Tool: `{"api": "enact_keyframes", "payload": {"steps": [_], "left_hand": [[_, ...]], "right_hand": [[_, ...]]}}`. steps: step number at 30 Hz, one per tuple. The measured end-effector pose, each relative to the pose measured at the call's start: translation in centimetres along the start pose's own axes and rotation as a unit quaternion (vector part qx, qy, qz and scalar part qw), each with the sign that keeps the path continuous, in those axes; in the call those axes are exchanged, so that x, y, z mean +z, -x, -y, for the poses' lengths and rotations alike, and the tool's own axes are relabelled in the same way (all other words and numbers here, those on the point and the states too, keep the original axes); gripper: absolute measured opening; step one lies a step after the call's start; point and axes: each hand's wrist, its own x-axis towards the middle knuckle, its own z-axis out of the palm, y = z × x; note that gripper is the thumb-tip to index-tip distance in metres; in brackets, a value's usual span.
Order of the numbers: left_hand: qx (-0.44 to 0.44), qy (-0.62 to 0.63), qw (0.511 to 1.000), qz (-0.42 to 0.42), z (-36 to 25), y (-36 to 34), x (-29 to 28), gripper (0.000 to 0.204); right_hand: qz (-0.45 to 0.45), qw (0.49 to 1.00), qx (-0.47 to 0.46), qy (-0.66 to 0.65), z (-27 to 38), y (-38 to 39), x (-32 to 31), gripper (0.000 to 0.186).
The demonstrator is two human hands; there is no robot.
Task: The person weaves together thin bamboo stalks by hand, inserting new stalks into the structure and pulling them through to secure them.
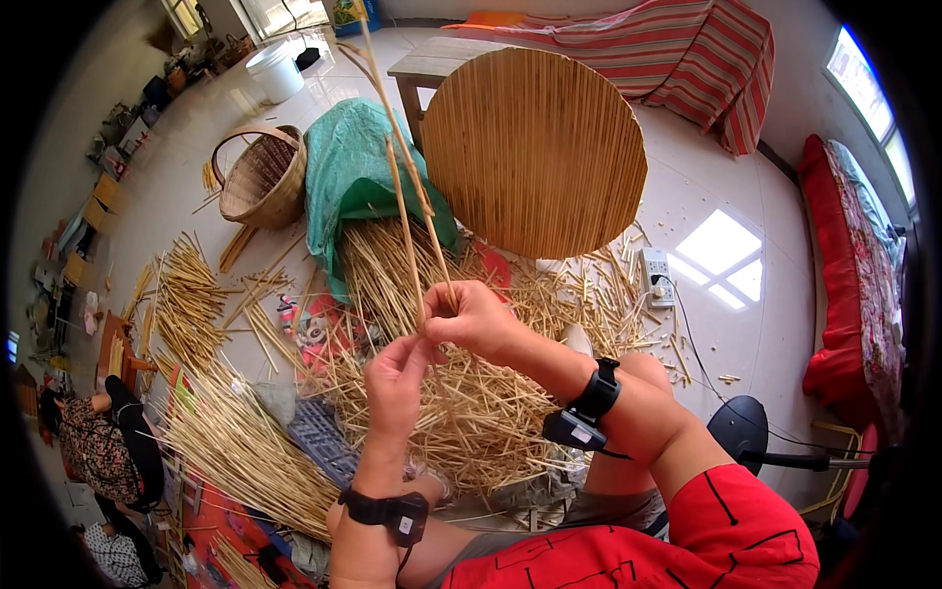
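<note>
My left hand (pixel 394 385) and my right hand (pixel 469 320) meet in the middle, fingertips pinched together. Between them they grip two long, dry, straw-coloured stalks (pixel 404 221) that rise upright from the fingers. The taller one bends and forks near its top; the shorter ends lower down. Which hand bears which stalk is partly hidden by the fingers. Beneath my hands spreads a heap of loose cut stalks (pixel 471 422). Just beyond, more stalks (pixel 378 265) spill from the mouth of a green woven sack (pixel 343 147).
A large round panel of stalks (pixel 535 147) leans against a wooden bench (pixel 442 59). Nearby are a wicker basket (pixel 263 182), a white bucket (pixel 275 71) and a power strip (pixel 656 278) with its cable. Long stalk bundles (pixel 245 452) lie left. Another person (pixel 98 442) sits at far left.
</note>
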Motion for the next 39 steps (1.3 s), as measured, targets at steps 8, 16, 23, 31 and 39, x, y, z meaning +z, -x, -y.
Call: {"api": "enact_keyframes", "payload": {"steps": [8, 16, 23, 31, 39], "left_hand": [[-0.012, 0.04, 0.999, 0.021, -0.5, 0.0, 0.4, 0.015], [0.0, 0.042, 0.998, -0.039, 0.3, -0.1, 0.6, 0.015], [-0.012, 0.049, 0.998, -0.041, 0.1, -0.1, 0.9, 0.017], [-0.003, 0.062, 0.998, -0.022, 0.1, -0.2, 1.0, 0.02], [0.002, 0.103, 0.987, -0.124, 0.2, -0.8, -1.4, 0.021]], "right_hand": [[-0.013, 1.0, 0.006, 0.007, 1.0, 0.5, 0.5, 0.008], [-0.029, 0.997, -0.026, 0.06, 0.0, 0.1, 0.1, 0.006], [-0.051, 0.998, 0.0, 0.036, -0.4, -0.1, 0.2, 0.006], [-0.116, 0.993, 0.014, 0.0, -0.3, 0.1, 0.3, 0.008], [0.027, 0.995, 0.068, 0.063, 3.0, 0.8, -1.1, 0.011]]}}
